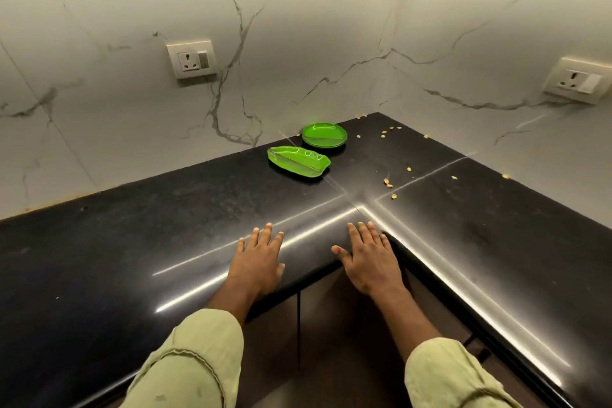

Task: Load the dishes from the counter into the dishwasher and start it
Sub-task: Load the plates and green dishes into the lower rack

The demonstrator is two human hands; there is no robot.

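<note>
Two green dishes lie on the black corner counter (165, 225) near the marble wall. A leaf-shaped green dish (298, 163) is the nearer one. Just behind it to the right sits a small stack of round green plates (324, 136). My left hand (260, 258) rests flat on the counter's front edge, fingers straight and spread, holding nothing. My right hand (367, 258) lies flat beside it at the inner corner of the counter, also holding nothing. Both hands are well short of the dishes. No dishwasher shows in this view.
Small yellowish crumbs or seeds (389, 183) are scattered over the counter to the right of the dishes. A wall socket (192, 59) sits on the left wall and another socket (578, 80) on the right wall. Dark cabinet doors (318, 334) lie below the counter edge.
</note>
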